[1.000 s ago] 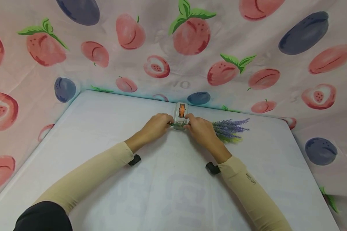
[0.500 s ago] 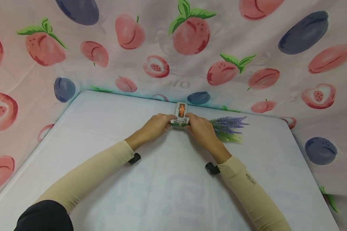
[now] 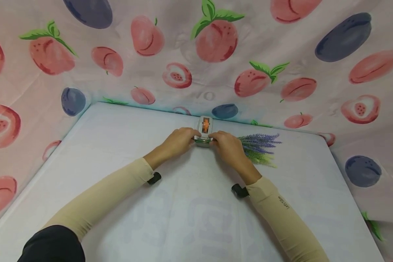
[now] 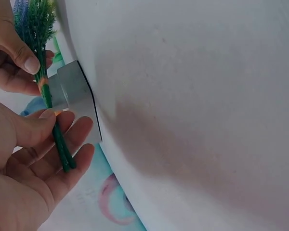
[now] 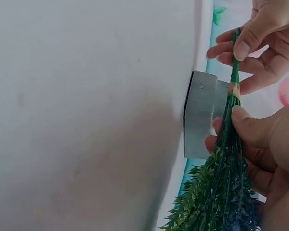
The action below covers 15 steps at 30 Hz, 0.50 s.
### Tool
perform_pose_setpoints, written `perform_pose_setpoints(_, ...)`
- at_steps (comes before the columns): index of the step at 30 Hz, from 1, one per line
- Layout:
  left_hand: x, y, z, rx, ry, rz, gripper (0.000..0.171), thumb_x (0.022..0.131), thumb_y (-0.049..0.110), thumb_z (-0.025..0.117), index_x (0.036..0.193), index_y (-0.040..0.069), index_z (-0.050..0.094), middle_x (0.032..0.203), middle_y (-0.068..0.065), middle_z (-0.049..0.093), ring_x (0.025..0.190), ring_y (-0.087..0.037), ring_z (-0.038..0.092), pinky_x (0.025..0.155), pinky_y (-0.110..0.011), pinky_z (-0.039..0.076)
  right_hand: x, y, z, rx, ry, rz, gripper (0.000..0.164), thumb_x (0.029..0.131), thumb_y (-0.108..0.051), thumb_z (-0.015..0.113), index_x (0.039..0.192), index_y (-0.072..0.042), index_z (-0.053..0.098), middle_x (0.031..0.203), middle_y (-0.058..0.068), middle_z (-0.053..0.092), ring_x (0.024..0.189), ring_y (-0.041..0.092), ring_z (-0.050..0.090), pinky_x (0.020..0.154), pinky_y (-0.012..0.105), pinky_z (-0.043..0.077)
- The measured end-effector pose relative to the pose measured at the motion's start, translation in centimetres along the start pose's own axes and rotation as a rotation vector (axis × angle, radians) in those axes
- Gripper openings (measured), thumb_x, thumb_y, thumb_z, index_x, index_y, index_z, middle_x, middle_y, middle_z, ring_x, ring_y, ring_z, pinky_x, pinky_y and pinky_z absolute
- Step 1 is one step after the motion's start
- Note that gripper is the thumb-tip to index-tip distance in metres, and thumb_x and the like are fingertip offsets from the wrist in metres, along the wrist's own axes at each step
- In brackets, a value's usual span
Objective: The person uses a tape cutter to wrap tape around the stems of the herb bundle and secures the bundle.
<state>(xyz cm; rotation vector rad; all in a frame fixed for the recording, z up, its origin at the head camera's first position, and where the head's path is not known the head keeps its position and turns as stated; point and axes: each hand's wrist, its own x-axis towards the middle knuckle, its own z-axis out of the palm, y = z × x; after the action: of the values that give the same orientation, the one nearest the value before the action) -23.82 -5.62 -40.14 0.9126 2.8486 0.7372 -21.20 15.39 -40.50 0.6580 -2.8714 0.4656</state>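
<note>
A bunch of artificial lavender (image 3: 260, 142) has purple and yellow-green heads spread to the right of the hands. My left hand (image 3: 178, 142) pinches the lower ends of its green stems (image 4: 61, 147) between thumb and fingers. Closer to the flower heads, my right hand (image 3: 228, 147) holds the same stems, thumb on the near side. Between the two hands a band of orange tape (image 5: 234, 90) goes around the stems. Just behind them stands a grey tape dispenser (image 3: 205, 125) with an orange roll; the stems cross in front of its near end.
The white-covered table (image 3: 190, 203) spreads out in front of the hands. At its back edge rises a pink fruit-print curtain (image 3: 183, 43), close behind the dispenser. A black wrist camera (image 3: 239, 191) sits below each hand.
Both hands stay near the dispenser with small shifts. The left hand has moved slightly right, and the right fingers are a little lower. The yellow-green heads have swung slightly downward.
</note>
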Motion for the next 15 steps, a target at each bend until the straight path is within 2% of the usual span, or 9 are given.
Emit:
perform_pose_setpoints(4,0.01,-0.17,0.03,-0.049,-0.005,0.007,0.039,0.095,-0.008,0.062,0.131,0.006,0.068,0.127,-0.012,0.070,0.110,-0.025,0.068,0.095,-0.039,0.054,0.08,-0.06,-0.11,0.004,0.002,0.006,0.027,0.094,-0.013,0.073,0.120,-0.011,0.075,0.104,0.011,0.074,0.079,0.022,0.068,0.064,0.037,0.055)
perform_pose_setpoints(11,0.04,-0.34,-0.03,-0.084,-0.010,-0.008,0.043,0.092,-0.011,0.060,0.129,0.009,0.069,0.103,-0.011,0.074,0.098,-0.023,0.069,0.089,-0.040,0.055,0.22,-0.17,-0.45,0.005,-0.017,0.015,0.026,0.093,-0.013,0.074,0.119,-0.012,0.077,0.102,0.010,0.074,0.078,0.022,0.068,0.061,0.036,0.055)
perform_pose_setpoints(15,0.15,-0.34,-0.07,-0.098,-0.009,-0.012,0.044,0.091,-0.013,0.060,0.128,0.009,0.070,0.100,-0.010,0.075,0.095,-0.022,0.069,0.086,-0.039,0.056,0.31,-0.12,-0.50,0.021,-0.040,0.024,0.027,0.093,-0.011,0.074,0.119,-0.012,0.076,0.102,0.010,0.074,0.079,0.022,0.069,0.062,0.036,0.055)
